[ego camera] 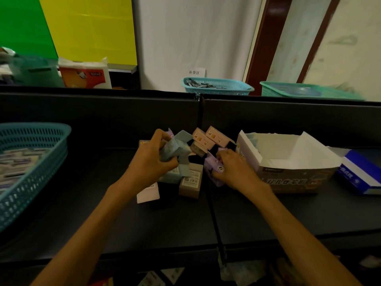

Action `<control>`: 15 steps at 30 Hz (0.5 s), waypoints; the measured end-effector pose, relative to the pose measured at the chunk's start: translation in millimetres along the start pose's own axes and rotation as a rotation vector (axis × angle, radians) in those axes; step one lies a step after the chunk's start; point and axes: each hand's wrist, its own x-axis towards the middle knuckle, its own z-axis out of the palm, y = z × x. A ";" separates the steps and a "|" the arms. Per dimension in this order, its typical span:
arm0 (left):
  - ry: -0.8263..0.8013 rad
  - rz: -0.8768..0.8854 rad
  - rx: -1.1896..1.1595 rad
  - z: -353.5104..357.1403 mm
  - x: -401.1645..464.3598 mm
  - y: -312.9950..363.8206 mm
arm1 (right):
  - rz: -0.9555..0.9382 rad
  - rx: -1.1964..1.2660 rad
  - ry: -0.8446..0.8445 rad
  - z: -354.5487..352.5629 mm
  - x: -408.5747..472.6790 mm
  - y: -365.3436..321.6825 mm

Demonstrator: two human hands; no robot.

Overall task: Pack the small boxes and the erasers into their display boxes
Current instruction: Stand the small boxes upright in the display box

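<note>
Your left hand (151, 162) is clenching its fingers round a blue box (175, 150) and your right hand (233, 168) is grasping a purple box (213, 165), both in the pile on the desk (268, 213), probably because you are gathering them for the open display box (288, 162) just beside.

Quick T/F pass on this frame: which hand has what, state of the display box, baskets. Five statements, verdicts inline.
1. The left hand grips a pale blue small box. True.
2. The right hand hangs idle, away from the pile. False: it rests on a lilac small box beside the display box, fingers curled round it.
3. The open display box is packed full to the rim. False: its white interior is mostly bare.
4. Two pink small boxes lie at the back of the pile. True.
5. The teal basket on the left lies upside down. False: it sits upright with items inside.
</note>
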 end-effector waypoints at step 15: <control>0.047 0.066 -0.175 -6.7 15.0 11.8 | -0.021 0.458 0.162 -77.9 -23.2 -9.1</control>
